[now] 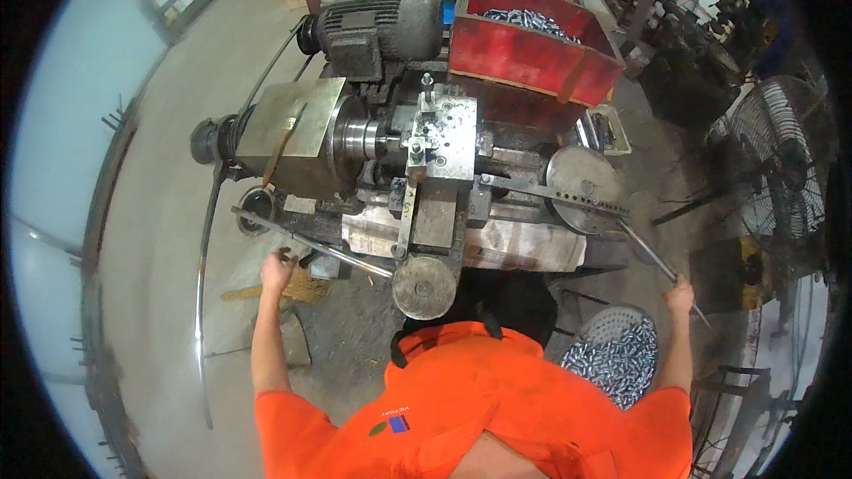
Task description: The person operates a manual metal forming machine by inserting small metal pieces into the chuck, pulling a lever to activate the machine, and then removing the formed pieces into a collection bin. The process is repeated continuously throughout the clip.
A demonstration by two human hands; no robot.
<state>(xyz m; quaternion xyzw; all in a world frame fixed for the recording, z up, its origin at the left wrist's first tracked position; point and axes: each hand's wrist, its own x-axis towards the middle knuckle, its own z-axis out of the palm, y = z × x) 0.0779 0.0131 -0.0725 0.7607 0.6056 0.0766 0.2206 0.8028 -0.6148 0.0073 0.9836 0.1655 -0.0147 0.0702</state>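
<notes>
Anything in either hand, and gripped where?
Right hand: the metal lever rod angling off the round disc, gripped toward its outer end. Left hand: fingers curled; can't tell whether it holds anything.

This is a metalworking workshop. A grimy lathe-like metal machine (359, 137) stands in the middle, with a ribbed, dark grey electric motor (382, 25) behind it and a long, round steel lever rod (652, 253) at its right. Small, shiny metal parts (612, 362) fill a round, grey perforated basket (611, 321), and more lie in an open, red rectangular box (519, 62). A wire-caged fan (781, 151) and a stained grey concrete floor (160, 257) add to it.
</notes>
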